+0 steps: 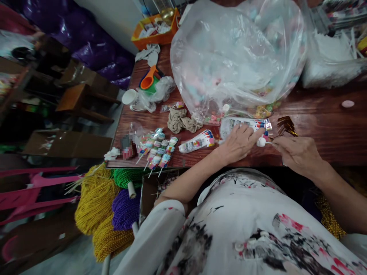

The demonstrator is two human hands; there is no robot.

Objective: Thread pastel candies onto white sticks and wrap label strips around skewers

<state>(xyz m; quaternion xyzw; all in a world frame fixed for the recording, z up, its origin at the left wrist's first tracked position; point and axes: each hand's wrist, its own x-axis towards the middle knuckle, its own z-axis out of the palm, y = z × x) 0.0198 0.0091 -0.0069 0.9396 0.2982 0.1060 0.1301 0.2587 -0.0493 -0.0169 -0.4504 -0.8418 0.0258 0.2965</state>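
My left hand lies over a stack of printed clear plastic sleeves, its fingers closed around the end of a wrapped marshmallow skewer. Most of that skewer is hidden under the hand; a white piece and a coloured printed end show. From the right, my right hand pinches at the skewer's thin white stick. A thin dark strip shows by these fingertips, too small to make out. Just beyond is a bundle of gold twist ties. More printed sleeves are fanned out left of my left hand.
Several wrapped marshmallow skewers lie at the table's front left edge. A large clear bag of pastel marshmallows fills the back. Around it are a crumpled beige cloth, an orange tray, a tape dispenser and a plastic box.
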